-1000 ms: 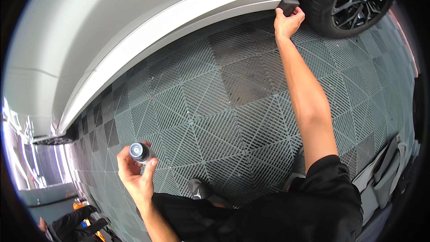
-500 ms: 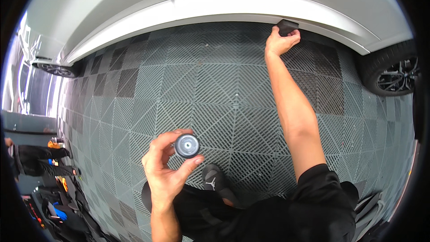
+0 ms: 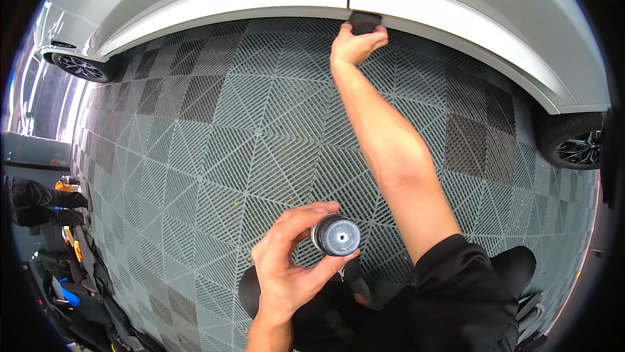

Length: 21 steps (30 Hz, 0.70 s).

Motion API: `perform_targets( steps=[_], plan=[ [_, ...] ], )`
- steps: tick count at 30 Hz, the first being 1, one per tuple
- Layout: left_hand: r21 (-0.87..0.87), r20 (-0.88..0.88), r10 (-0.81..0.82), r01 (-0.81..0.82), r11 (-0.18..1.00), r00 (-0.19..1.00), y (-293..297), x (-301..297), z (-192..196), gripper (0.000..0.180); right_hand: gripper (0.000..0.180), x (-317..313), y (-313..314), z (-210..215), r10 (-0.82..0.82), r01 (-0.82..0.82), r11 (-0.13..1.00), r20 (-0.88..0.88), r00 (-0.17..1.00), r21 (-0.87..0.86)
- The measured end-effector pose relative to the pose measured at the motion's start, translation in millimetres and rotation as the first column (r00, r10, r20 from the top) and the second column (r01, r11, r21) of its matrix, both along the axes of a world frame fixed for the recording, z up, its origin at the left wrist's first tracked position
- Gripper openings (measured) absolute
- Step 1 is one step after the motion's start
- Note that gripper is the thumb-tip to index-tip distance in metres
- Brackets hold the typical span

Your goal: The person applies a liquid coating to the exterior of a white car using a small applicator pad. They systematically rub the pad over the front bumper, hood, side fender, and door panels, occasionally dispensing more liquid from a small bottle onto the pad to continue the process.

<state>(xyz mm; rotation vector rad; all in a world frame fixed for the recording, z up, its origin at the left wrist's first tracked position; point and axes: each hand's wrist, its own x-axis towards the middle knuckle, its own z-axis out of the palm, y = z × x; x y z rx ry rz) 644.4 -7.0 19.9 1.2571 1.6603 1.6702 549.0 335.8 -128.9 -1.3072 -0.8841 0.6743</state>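
Low in the view, my left hand point(image 3: 293, 264) is closed round a small dark bottle point(image 3: 340, 237), thumb and fingers on its sides. Its round pale top, with a small hole at the centre, faces up. My right arm reaches far forward, and my right hand point(image 3: 358, 44) grips a black block-shaped applicator pad point(image 3: 365, 23). The pad lies against the lower edge of the silver-white car's sill point(image 3: 430, 16), just right of the dark door gap. The pad's face toward the car is hidden.
One wheel point(image 3: 573, 147) stands at the right, another point(image 3: 79, 67) at the far left. Grey and dark grated floor tiles point(image 3: 273, 130) lie below the car. Another person's dark-trousered legs point(image 3: 42, 202) show at the left edge, above black bags point(image 3: 84, 287) with orange and blue items.
My right hand with the pad has moved left along the sill, to near the door gap. My left hand and the bottle have shifted right and slightly lower; the view has shifted too.
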Motion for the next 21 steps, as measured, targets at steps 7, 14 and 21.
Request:
perform_targets(
  steps=[7,14,21],
  plan=[
    [-0.089,-0.051,-0.037,0.032,0.996,0.998,2.4,-6.2,-4.3,0.059,0.064,-44.4,-23.2,-5.5,0.143,-0.119,0.984,-0.188,0.972,0.134],
    [-0.067,0.012,-0.012,0.013,0.998,1.0,14.9,8.5,3.3,0.052,0.059,-11.2,-14.1,15.9,0.224,-0.139,0.971,-0.526,0.82,0.197],
    [-0.064,-0.012,0.0,0.0,0.998,1.0,29.6,35.5,4.9,0.052,0.058,108.6,8.9,36.9,0.139,-0.023,0.975,-0.522,0.841,0.223]
  ],
)
